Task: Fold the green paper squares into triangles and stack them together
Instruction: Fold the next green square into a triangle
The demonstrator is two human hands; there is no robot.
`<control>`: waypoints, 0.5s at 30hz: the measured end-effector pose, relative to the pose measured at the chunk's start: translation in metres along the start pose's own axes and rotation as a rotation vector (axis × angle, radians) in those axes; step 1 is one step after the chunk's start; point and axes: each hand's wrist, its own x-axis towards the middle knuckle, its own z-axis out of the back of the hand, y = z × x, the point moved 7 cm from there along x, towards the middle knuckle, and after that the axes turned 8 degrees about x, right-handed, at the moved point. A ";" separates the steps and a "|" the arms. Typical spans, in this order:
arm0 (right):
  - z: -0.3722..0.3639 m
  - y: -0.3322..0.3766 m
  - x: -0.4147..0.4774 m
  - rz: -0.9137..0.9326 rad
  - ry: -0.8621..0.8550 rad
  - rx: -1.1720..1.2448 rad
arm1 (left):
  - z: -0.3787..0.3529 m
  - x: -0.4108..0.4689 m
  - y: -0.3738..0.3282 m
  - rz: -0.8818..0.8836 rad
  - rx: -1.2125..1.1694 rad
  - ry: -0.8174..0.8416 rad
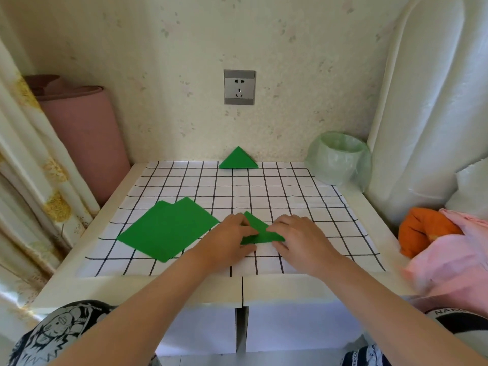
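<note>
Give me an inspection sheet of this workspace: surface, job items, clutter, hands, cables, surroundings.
Surface: white table under a black-grid cloth.
Job's things: unfolded green squares stacked at left; folded triangle at the far edge; paper being folded under both hands.
Clutter: bin with green liner; orange and pink fabric at right.
Grippers: left hand and right hand press the paper.
Cables: nothing seen.
Surroundings: wall socket, pink roll, curtain.
</note>
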 end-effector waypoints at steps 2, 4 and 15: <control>-0.008 0.002 0.009 0.029 0.080 0.044 | 0.002 0.004 0.004 -0.019 -0.019 0.004; -0.012 0.003 0.017 0.062 0.125 0.065 | 0.005 0.007 0.006 -0.071 0.049 -0.019; 0.002 -0.007 0.046 0.087 0.061 0.049 | 0.030 0.018 0.003 -0.127 0.152 -0.077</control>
